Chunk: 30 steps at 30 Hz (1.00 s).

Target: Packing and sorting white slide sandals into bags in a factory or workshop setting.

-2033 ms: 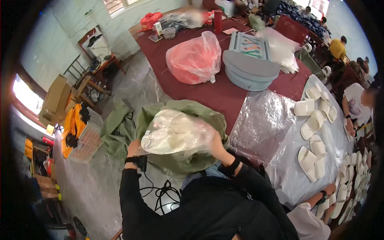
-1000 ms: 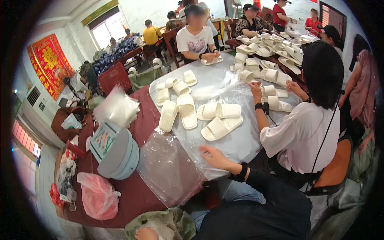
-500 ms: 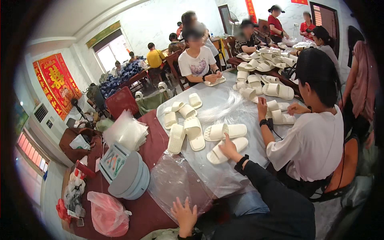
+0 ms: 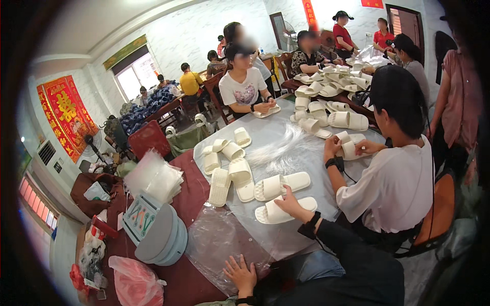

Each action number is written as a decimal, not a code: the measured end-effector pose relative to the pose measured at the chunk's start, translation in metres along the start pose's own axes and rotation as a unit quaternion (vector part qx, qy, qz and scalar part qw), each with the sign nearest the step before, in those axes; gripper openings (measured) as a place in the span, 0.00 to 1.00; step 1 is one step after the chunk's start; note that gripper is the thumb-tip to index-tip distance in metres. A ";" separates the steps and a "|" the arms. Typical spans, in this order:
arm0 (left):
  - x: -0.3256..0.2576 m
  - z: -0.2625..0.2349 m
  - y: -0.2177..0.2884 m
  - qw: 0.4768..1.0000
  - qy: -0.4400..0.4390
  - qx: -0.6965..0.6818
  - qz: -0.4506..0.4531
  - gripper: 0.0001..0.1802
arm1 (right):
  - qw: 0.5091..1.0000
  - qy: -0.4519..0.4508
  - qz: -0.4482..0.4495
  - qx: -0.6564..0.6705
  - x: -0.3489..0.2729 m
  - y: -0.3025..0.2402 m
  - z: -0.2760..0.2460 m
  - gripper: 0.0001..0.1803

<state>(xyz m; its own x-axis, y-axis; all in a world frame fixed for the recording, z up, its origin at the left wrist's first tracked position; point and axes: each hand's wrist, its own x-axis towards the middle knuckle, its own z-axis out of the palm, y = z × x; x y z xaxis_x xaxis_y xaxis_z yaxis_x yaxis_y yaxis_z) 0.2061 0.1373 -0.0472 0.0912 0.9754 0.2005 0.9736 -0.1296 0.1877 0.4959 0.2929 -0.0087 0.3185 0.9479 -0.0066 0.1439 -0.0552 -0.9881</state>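
My right hand (image 4: pixel 294 205) reaches over the table and has its fingers closed at the strap of a cream slipper (image 4: pixel 273 212), the nearer of two lying side by side. The other slipper (image 4: pixel 296 180) lies just beyond it, sole down, by my thumb. My left hand (image 4: pixel 241 275) rests flat with fingers spread at the near edge of a clear plastic bag (image 4: pixel 224 234). Left of the pair, a slipper with its ribbed sole up (image 4: pixel 220 187) leans beside an upright one (image 4: pixel 242 178). Several more slippers lie behind these.
A grey rounded box (image 4: pixel 162 234) and a pink plastic bag (image 4: pixel 135 280) stand left on the dark red cloth (image 4: pixel 199 278), near stacked clear bags (image 4: pixel 154 178). White strands (image 4: pixel 280 148) lie mid-table. A co-worker (image 4: pixel 393 178) sits close on my right, handling slippers; another person (image 4: pixel 247 84) sits opposite.
The view has shifted slightly. The pair by my right hand has turned a little and come slightly nearer. My left hand has settled flatter onto the clear bag.
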 end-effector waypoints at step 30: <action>-0.003 0.004 -0.004 0.998 0.054 -0.013 0.012 0.30 | 0.777 -0.091 -0.310 -0.540 -0.155 0.053 0.051 0.26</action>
<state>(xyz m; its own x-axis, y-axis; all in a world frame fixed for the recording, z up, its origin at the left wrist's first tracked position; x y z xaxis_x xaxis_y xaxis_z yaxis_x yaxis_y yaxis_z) 0.2023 0.1357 -0.0522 0.0908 0.9473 0.3071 0.9654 -0.1594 0.2062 0.4059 0.1589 -0.0681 -0.2489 0.9205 0.3011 0.9508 0.2915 -0.1052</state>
